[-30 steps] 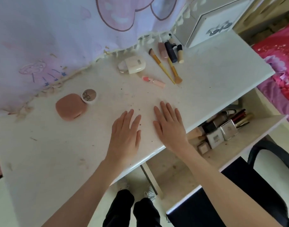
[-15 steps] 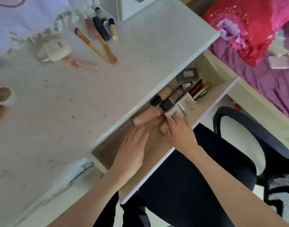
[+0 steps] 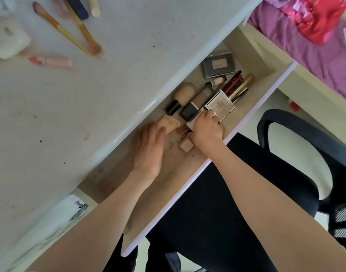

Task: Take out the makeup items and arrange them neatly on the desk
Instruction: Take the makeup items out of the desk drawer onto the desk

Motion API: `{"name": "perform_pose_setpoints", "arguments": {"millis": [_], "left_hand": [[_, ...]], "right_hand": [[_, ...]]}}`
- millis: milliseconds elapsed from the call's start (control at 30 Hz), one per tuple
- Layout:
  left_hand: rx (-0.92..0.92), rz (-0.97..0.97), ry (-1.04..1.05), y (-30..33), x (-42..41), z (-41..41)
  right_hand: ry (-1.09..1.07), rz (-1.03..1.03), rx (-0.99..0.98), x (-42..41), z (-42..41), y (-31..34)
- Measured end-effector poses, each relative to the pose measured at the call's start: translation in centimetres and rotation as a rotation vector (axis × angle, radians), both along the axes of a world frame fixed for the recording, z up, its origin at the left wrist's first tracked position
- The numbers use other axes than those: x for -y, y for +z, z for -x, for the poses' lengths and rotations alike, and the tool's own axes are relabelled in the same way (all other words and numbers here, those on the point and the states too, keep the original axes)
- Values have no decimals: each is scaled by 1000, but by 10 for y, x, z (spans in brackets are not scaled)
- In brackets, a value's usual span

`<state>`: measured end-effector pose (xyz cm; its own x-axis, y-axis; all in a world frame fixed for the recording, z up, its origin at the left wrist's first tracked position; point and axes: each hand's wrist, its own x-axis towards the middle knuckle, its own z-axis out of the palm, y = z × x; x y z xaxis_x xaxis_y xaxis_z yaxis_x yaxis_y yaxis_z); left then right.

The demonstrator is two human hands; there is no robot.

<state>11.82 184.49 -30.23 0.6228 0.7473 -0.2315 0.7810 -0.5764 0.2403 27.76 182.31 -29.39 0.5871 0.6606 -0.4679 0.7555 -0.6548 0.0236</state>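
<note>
Since half a second ago, both hands reached deeper into the open drawer [image 3: 252, 107]. Left hand [image 3: 151, 148]: fingers curled around peach tube [image 3: 169, 123], grip blurred, possibly closed. Right hand [image 3: 206, 128]: fingertips pinching white box [image 3: 194, 121] beside mirrored compact [image 3: 220, 104].

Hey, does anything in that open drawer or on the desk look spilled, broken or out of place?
Nothing looks broken or tipped over. The drawer floor shows brownish smudges near the left hand, and dark specks dot the desk. Drawer items lie jumbled at mixed angles; the right hand reaches among them.
</note>
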Motion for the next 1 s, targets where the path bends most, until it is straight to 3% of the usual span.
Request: {"name": "perform_pose_setpoints", "arguments": {"millis": [300, 467, 667, 867, 1000], "left_hand": [[112, 70, 128, -5, -4, -4], [233, 236, 182, -3, -1, -1], [358, 401, 257, 15, 12, 11], [370, 288, 157, 58, 11, 31], [514, 303, 188, 100, 4, 62]], "right_hand": [[-46, -35, 5, -10, -7, -4], [-66, -91, -90, -6, -2, 7], [-108, -267, -198, 10, 6, 35], [-309, -508, -408, 21, 22, 75], [-312, -700, -484, 9, 45, 110]]}}
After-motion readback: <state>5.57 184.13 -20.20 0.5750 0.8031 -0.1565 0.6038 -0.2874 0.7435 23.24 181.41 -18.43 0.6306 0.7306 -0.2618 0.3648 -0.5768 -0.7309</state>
